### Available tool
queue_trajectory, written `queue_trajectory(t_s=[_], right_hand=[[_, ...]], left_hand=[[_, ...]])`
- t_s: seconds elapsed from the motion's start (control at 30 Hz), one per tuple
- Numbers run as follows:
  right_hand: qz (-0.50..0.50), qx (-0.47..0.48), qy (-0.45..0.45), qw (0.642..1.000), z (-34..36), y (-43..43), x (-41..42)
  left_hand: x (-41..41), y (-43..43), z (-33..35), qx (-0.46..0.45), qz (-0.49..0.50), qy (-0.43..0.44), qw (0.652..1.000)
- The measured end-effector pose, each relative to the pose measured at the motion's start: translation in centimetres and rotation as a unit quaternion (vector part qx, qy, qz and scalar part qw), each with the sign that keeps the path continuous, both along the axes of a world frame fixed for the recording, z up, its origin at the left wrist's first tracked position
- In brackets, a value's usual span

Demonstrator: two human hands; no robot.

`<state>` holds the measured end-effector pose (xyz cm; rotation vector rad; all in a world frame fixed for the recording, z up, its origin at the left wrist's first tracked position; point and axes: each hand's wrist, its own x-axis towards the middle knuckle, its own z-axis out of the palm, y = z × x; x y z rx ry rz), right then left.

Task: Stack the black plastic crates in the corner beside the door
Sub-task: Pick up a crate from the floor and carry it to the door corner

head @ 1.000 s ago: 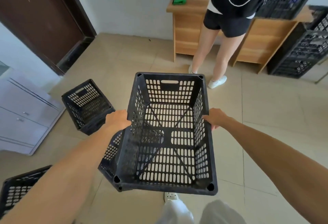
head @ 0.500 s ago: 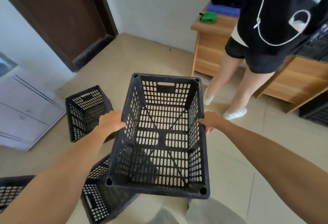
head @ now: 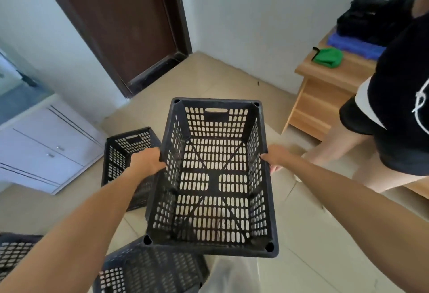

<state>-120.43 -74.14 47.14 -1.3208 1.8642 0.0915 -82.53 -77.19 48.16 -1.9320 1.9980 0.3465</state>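
Carried item: black perforated plastic crate (head: 213, 176), rectangular, open top up, empty, held off the floor in front of the person.
Left hand (head: 146, 161): clamped on the rim of the left long side, about midway along, fingers wrapped over the edge.
Right hand (head: 272, 157): clamped on the rim of the right long side, opposite the left hand.
Grip rationale: opposed holds at mid-length appear to balance the load and keep the crate level; the cut-out handle slots on the short ends are unused.
Destination: bare floor corner (head: 197, 60) where the dark brown wooden door (head: 116, 19) meets the pale wall; no crate stands there yet.
Position of carried crate: well apart from the corner, long axis pointing roughly toward it.
Other crates: second black perforated crate (head: 120, 151) on the tiled floor (head: 313, 234) just left of the carried one, near the white cabinet (head: 46, 148); third black crate (head: 151, 269) below the near end; fourth black crate (head: 11, 251) at the lower-left edge.
Obstruction: second person (head: 394, 107) stands at the right beside a light wooden desk (head: 325, 88), close to the route.
Step in hand (judgement): transport of the first crate; stack not started.
Next requirement (judgement): set it square into the corner as a stable base.
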Motion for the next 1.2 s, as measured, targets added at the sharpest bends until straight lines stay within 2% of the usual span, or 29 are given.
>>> queue_trajectory(t_s=[0.13, 0.27, 0.67, 0.9, 1.2], right_hand=[[0.012, 0.017, 0.002, 1.0, 0.2, -8.7, 0.7], [0.016, 0.028, 0.005, 0.999, 0.0, -16.5, 0.7], [0.109, 0.053, 0.022, 0.992, -3.8, -43.7, -1.3], [0.03, 0.036, -0.018, 0.999, -3.9, -58.9, -4.6], [-0.024, 0.036, -0.024, 0.999, -4.8, -74.5, -7.9]], left_hand=[[0.2, -8.6, 0.8, 0.025, -0.007, -0.027, 0.999], [0.2, -16.3, 1.5, 0.046, -0.002, -0.019, 0.999], [-1.3, -40.2, -1.7, 0.047, 0.045, -0.026, 0.998], [-5.2, -54.5, -2.8, 0.045, 0.071, 0.007, 0.996], [-7.9, -72.2, -6.2, 0.046, 0.042, 0.028, 0.998]])
